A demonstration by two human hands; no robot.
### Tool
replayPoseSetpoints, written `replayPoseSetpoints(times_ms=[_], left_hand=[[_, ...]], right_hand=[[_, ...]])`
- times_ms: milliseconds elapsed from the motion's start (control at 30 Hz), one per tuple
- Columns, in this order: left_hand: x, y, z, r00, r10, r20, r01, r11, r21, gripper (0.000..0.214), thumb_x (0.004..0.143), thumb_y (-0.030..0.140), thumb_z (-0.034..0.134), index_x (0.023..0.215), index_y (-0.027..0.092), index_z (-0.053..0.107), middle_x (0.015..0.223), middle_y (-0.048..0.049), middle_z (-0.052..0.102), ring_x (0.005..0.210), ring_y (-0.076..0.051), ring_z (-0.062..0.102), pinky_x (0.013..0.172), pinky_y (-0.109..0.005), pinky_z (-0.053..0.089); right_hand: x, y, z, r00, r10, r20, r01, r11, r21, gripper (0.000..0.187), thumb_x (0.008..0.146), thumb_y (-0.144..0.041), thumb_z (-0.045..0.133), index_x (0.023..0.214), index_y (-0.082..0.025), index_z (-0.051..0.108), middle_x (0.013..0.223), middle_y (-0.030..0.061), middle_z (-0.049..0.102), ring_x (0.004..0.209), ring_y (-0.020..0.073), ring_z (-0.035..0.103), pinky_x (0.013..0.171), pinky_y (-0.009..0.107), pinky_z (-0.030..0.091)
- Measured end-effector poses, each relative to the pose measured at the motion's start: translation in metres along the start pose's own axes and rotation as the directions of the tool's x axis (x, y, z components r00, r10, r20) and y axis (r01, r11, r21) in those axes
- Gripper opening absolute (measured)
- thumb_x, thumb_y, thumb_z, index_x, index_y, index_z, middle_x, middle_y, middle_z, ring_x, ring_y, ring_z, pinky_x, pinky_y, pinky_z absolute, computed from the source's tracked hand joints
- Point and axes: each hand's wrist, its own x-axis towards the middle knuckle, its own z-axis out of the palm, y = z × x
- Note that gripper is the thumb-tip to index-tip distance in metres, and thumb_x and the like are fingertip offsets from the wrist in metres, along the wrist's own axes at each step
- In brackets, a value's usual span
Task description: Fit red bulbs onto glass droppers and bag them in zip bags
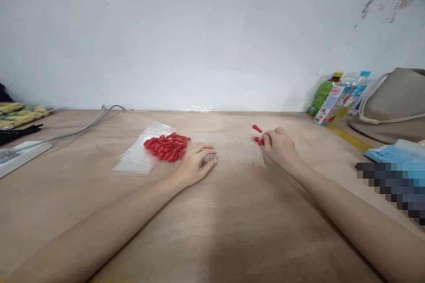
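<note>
A row of clear, thin dropper tubes (235, 149) lies side by side on the table. My left hand (195, 161) rests over the row's left end, its fingers stretched out and the thumb apart; nothing shows gripped in it. Left of that hand sits a pile of red rubber dropper bulbs (164, 147). At the row's right end, my right hand (279, 143) pinches a dropper with a red bulb (256, 128) pointing up and left. Its tube is mostly hidden by the fingers. More red bulbs (259, 140) show just below, by the fingertips.
Clear plastic bags (136, 159) lie under and beside the red pile. Bottles (327, 95) and a beige bag (392, 106) stand at the back right, near a blue packet (398, 159). A grey cable (89, 124) runs to a white power strip (23, 154) on the left.
</note>
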Motion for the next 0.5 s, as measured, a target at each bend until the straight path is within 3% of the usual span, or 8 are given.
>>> replayPoseSetpoints(times_ms=[100, 267, 367, 500], left_hand=[[0.000, 0.000, 0.001, 1.000, -0.004, 0.025, 0.004, 1.000, 0.014, 0.017, 0.079, 0.025, 0.056, 0.093, 0.018, 0.062, 0.099, -0.0076, 0.059, 0.094, -0.020, 0.055, 0.083, -0.037, 0.043], [0.001, 0.002, 0.000, 0.997, -0.037, 0.065, 0.035, 0.999, 0.026, 0.013, 0.079, 0.023, 0.056, 0.088, 0.019, 0.064, 0.097, -0.0072, 0.060, 0.090, -0.020, 0.055, 0.081, -0.037, 0.044], [0.002, 0.003, 0.000, 0.996, -0.045, 0.078, 0.043, 0.999, 0.024, 0.012, 0.078, 0.022, 0.056, 0.086, 0.019, 0.064, 0.095, -0.0068, 0.060, 0.089, -0.019, 0.056, 0.080, -0.036, 0.044], [0.001, 0.003, 0.000, 0.995, -0.050, 0.085, 0.049, 0.999, 0.020, 0.011, 0.078, 0.022, 0.056, 0.084, 0.019, 0.065, 0.095, -0.0065, 0.060, 0.088, -0.019, 0.056, 0.080, -0.036, 0.044]], right_hand=[[0.006, 0.011, -0.005, 0.978, 0.125, 0.165, -0.101, 0.984, -0.143, 0.031, 0.082, -0.022, 0.037, 0.071, -0.011, 0.064, 0.069, 0.0117, 0.056, 0.065, 0.0196, 0.054, 0.059, 0.028, 0.034], [0.004, 0.005, -0.008, 0.933, 0.161, 0.322, -0.086, 0.968, -0.236, 0.028, 0.079, -0.019, 0.038, 0.070, -0.013, 0.063, 0.072, 0.0128, 0.063, 0.067, 0.0213, 0.058, 0.058, 0.028, 0.033], [0.000, -0.001, -0.007, 0.925, 0.141, 0.352, -0.055, 0.968, -0.244, 0.025, 0.077, -0.018, 0.038, 0.075, -0.014, 0.063, 0.077, 0.0117, 0.065, 0.073, 0.0231, 0.060, 0.059, 0.028, 0.034], [-0.001, -0.005, -0.007, 0.915, 0.233, 0.329, -0.140, 0.949, -0.284, 0.025, 0.078, -0.024, 0.040, 0.087, -0.013, 0.060, 0.082, 0.0143, 0.065, 0.081, 0.0263, 0.060, 0.059, 0.029, 0.036]])
